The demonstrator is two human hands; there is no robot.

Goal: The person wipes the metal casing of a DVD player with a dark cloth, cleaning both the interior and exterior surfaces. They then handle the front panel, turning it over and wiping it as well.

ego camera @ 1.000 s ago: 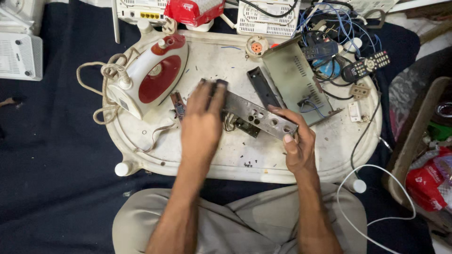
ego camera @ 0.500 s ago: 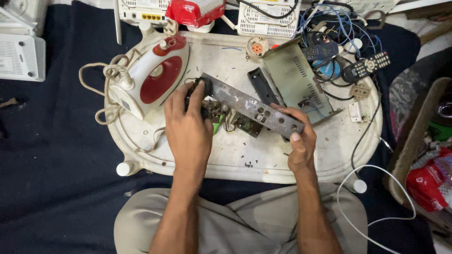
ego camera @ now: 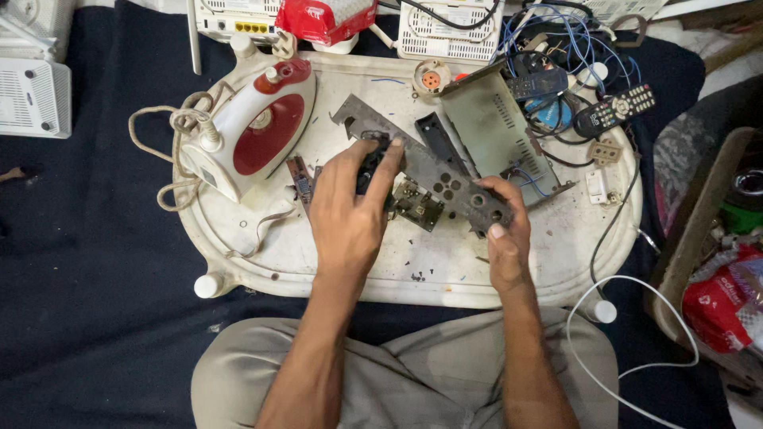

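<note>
The long grey metal panel (ego camera: 429, 163) slants across the middle of the white tray (ego camera: 556, 254); the right hand (ego camera: 505, 238) clasps its near right end; the left hand (ego camera: 350, 210) grips a black part (ego camera: 372, 163) against it; a red-and-white iron (ego camera: 250, 127) lies far left.

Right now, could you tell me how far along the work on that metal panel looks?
Partly stripped: the green chassis lies open and loose screws dot the white tray. In hand: the right hand holds the grey metal panel, and the left hand grips a black part on it. A small circuit board sits under it.
</note>
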